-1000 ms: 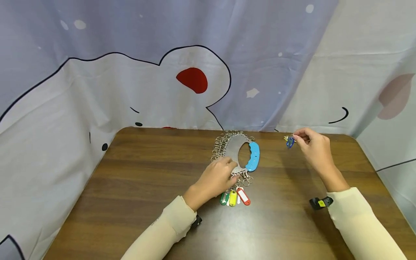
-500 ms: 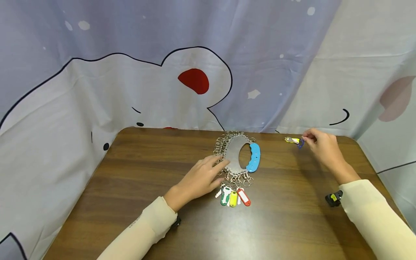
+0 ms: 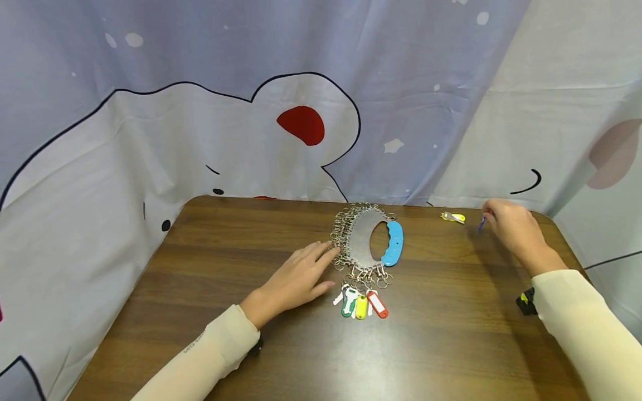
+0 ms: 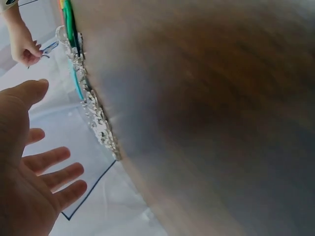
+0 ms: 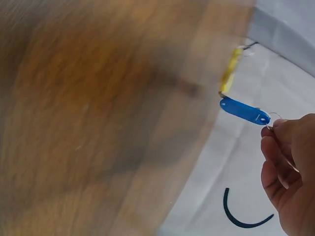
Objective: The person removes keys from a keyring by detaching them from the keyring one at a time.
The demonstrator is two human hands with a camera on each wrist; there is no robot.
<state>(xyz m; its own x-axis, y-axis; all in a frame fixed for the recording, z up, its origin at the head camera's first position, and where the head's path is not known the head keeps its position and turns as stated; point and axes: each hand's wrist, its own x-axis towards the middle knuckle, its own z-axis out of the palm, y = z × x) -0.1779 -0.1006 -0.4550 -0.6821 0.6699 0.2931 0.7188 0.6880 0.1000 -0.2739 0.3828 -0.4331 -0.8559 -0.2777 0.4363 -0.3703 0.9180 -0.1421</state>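
Note:
My right hand (image 3: 516, 231) pinches the ring of a blue key tag (image 5: 243, 110) near the table's back right; the tag hangs from the fingertips. To its left a yellow key tag (image 3: 455, 217) with a key lies on the table. In the middle lies a flat metal key holder (image 3: 358, 239) with a blue grip (image 3: 395, 244) and many small clips and rings round its edge. A green tag (image 3: 347, 309), a yellow tag (image 3: 361, 307) and a red tag (image 3: 378, 304) lie at its front with keys. My left hand (image 3: 293, 275), fingers loosely spread, is at the holder's left edge.
The brown wooden table (image 3: 200, 289) ends at the back against a printed curtain (image 3: 225, 139), which also hangs along both sides. A black strap device (image 3: 526, 302) sits under the right sleeve.
My left hand has drawn back left from over the holder, uncovering the green tag. My right hand has moved right with the blue tag, away from the yellow tag left on the table.

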